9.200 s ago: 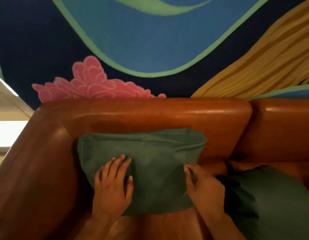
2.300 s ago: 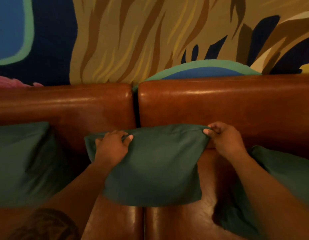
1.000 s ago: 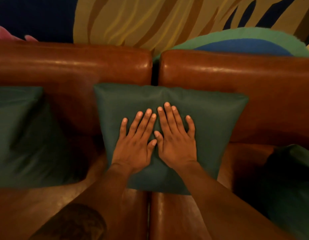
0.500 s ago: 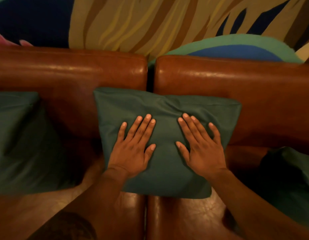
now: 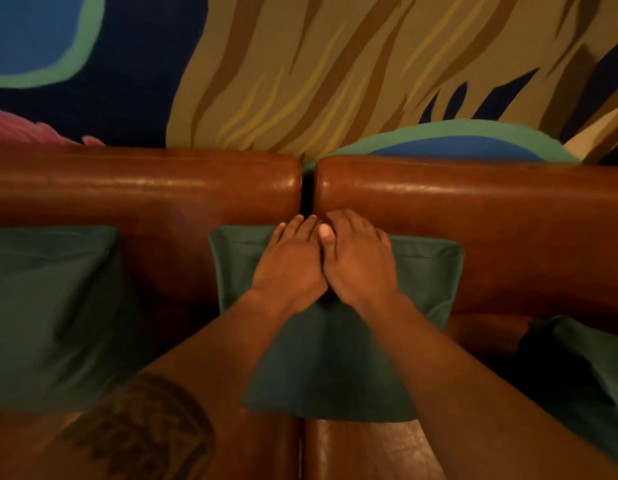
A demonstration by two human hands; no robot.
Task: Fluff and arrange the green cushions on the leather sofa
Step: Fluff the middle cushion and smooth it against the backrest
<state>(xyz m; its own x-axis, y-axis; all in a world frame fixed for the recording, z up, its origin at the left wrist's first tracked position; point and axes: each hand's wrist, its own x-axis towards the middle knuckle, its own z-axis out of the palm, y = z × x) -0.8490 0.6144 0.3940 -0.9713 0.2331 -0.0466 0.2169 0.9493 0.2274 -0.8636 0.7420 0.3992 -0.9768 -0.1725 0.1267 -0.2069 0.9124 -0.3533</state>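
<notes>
Atop the middle cushion (image 5: 338, 358), left hand (image 5: 290, 268) and right hand (image 5: 361, 268) press flat, fingertips hidden.

Both forearms reach forward and converge. The left hand (image 5: 289, 268) and right hand (image 5: 361, 265) lie side by side, touching along their inner edges, palms down, fingers extended forward. The right fingertips (image 5: 338, 216) seem to curl slightly, though blur obscures this. A dark tattoo marks the left forearm.
</notes>
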